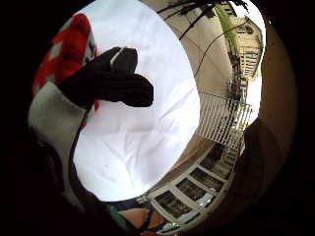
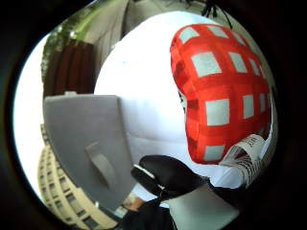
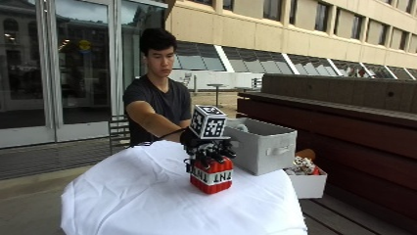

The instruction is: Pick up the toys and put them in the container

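Note:
A red and white TNT block toy (image 3: 212,177) stands near the middle of the white-clothed round table (image 3: 143,196). My gloved right hand (image 3: 207,148) is on top of it, fingers curled down over its upper edges. I cannot tell whether the toy rests on the cloth or is just off it. The grey fabric container (image 3: 264,144) stands open on the table just right of the toy. In the thumb side palm view the red checked toy (image 2: 220,91) lies close under the palm beside the grey container (image 2: 88,143). In the little finger side view a gloved finger (image 1: 110,83) curls at the toy (image 1: 69,49).
A white box (image 3: 308,183) with more toys sits on the wooden bench just beyond the table's right edge. The person sits behind the table. White cloth (image 3: 117,181) lies bare to the left and front of the toy.

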Tool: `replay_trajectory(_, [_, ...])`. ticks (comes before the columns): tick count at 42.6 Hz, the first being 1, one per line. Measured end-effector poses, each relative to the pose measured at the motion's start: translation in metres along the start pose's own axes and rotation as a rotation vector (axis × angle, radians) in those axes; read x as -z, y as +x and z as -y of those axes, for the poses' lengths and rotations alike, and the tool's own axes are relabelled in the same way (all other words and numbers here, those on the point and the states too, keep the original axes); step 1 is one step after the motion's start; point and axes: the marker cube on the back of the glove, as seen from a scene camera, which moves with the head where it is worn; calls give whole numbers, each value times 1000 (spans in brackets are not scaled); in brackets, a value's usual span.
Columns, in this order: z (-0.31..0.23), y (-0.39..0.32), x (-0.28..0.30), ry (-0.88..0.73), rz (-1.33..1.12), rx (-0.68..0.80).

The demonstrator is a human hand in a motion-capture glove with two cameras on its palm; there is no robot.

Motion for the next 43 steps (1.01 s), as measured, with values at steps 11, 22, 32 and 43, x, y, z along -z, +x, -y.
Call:
replay_trajectory(11, [18, -3, -33, -47, 36, -4])
replay_trajectory(22, [20, -17, -62, -116, -65, -19])
replay_trajectory(32, [12, -13, -46, -62, -11, -60])
replay_trajectory(43, [10, -2, -54, 45, 67, -190])
